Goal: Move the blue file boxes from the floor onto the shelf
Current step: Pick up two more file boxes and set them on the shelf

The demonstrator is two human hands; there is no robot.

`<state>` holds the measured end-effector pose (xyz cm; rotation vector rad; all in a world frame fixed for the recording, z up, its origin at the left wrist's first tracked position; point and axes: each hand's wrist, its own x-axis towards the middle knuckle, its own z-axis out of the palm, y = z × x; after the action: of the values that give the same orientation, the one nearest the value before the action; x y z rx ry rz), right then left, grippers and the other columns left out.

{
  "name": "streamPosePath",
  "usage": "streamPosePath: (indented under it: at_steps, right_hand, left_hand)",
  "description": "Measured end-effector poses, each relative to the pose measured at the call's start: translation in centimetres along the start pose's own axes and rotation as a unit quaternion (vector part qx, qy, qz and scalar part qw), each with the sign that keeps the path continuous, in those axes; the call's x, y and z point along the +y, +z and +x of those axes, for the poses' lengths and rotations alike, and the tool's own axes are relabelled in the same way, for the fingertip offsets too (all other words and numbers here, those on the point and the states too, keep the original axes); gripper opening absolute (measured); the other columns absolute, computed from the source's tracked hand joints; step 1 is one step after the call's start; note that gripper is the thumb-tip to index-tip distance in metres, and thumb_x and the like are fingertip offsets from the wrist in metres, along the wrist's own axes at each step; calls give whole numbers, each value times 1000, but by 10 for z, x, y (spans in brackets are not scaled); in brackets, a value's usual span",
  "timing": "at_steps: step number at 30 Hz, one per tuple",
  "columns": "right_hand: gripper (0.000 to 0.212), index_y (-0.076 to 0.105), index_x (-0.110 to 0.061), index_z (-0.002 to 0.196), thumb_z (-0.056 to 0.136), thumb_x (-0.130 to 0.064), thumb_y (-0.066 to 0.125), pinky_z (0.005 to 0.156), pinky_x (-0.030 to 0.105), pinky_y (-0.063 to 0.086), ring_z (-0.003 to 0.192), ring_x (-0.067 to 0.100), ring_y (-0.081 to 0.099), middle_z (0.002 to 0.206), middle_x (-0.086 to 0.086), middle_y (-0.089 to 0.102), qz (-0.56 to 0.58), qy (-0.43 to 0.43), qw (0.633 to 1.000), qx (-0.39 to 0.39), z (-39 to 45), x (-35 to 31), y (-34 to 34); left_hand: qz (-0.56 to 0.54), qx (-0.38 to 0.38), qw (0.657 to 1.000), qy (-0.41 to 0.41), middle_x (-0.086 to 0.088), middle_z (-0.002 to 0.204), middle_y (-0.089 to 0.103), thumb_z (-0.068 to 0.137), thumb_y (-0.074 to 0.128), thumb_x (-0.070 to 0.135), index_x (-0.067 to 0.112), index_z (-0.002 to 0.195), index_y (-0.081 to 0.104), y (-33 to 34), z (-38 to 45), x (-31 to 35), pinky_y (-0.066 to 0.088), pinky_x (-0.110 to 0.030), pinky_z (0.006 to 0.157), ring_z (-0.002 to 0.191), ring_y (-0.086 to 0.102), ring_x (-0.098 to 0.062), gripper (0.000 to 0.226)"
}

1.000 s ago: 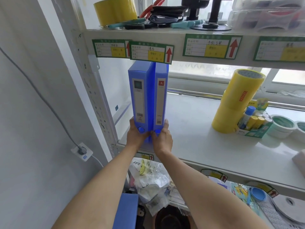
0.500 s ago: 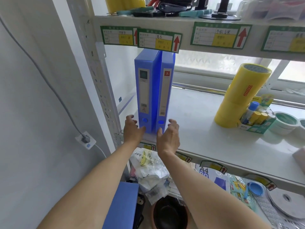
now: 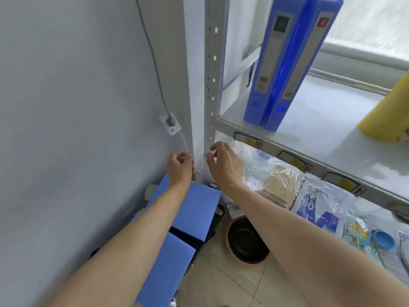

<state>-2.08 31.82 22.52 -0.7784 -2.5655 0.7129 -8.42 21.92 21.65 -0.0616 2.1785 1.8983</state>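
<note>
Two blue file boxes stand upright on the shelf, above and to the right of both hands, touching side by side with their labelled spines facing out: the left shelved box and the right shelved box, both close to the shelf's front edge and near the upright post. That part of the job looks done.

Below the hands, on the floor against the wall, more blue boxes wait. The nearer floor box lies under the left forearm, and the farther floor box sits just beneath the wrists. At least these two are left to lift; whether others are hidden under the arms cannot be told.

The left hand is empty, its fingers curled loosely into a soft fist, gripping nothing. The right hand is also empty, half open with fingers bent, just beside the left and in front of the post. Both hover above the farther floor box without touching it.

So the task seems partway through, with the next lift likely starting from the box directly under the hands.
</note>
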Motion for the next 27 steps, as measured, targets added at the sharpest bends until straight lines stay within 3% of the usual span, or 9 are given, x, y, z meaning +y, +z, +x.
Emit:
streamPosePath:
  at_steps: [3,7,12,14,15,17,20,23,27]
  right_hand:
    - [25,57,-14,117,100,-29,46,77,40,47,99,30,61,115,7,62,-47,-58,993,-87,-24,-6,32]
    - [32,54,-14,127,102,-30,45,85,39,41,107,32,60,124,9,59,-93,-87,976,-178,-54,-9,79]
    - [40,47,-11,136,102,-31,44,92,43,38,114,34,56,134,11,51,-168,-110,932,-302,-85,1,142]
    - [42,45,-11,138,101,-31,46,94,45,39,115,34,54,134,12,50,-201,-120,911,-341,-94,10,167]
    - [44,43,-11,139,100,-31,47,94,45,39,116,34,54,134,13,49,-218,-127,900,-355,-98,16,179]
    - [47,40,-11,142,100,-32,48,97,46,40,119,34,52,135,13,48,-252,-139,881,-375,-106,29,204]
    - [49,36,-12,142,99,-29,52,104,49,36,122,34,50,138,14,44,-296,-168,857,-387,-113,49,245]
    - [73,23,-15,149,91,-25,66,110,50,32,129,33,44,146,14,36,-339,-207,836,-379,-117,64,284]
    - [107,0,-18,156,82,-24,76,114,53,28,144,34,24,160,14,14,-397,-245,814,-347,-118,73,324]
  left_hand:
    - [-1,16,996,-93,-6,70,56,94,51,10,6,90,53,-50,-3,-39,43,-19,42,51,47,-16,6]
    - [8,42,985,-168,-6,72,55,93,49,10,5,96,53,-110,-9,-104,43,-24,50,52,47,-16,7]
    - [4,92,960,-266,-11,75,49,92,47,9,12,74,49,-153,-26,-180,44,-32,61,69,48,-27,18]
    - [13,99,948,-304,-11,83,51,93,49,14,12,97,60,-163,-35,-207,42,-35,67,76,46,-26,12]
    - [13,103,940,-325,-11,89,53,94,50,17,10,118,60,-167,-37,-223,42,-36,68,77,47,-26,27]
    - [28,120,922,-367,-12,113,56,93,54,24,5,136,47,-178,-42,-254,47,-39,75,83,54,-28,48]
    - [75,179,902,-386,-17,144,43,90,59,30,5,140,40,-190,-46,-297,48,-40,84,115,55,-38,59]
    - [107,236,883,-392,-19,138,45,88,64,26,5,134,44,-202,-50,-328,51,-41,86,115,57,-39,55]
    - [46,222,874,-429,-14,135,55,86,67,31,4,131,50,-215,-47,-363,48,-37,77,112,62,-36,55]
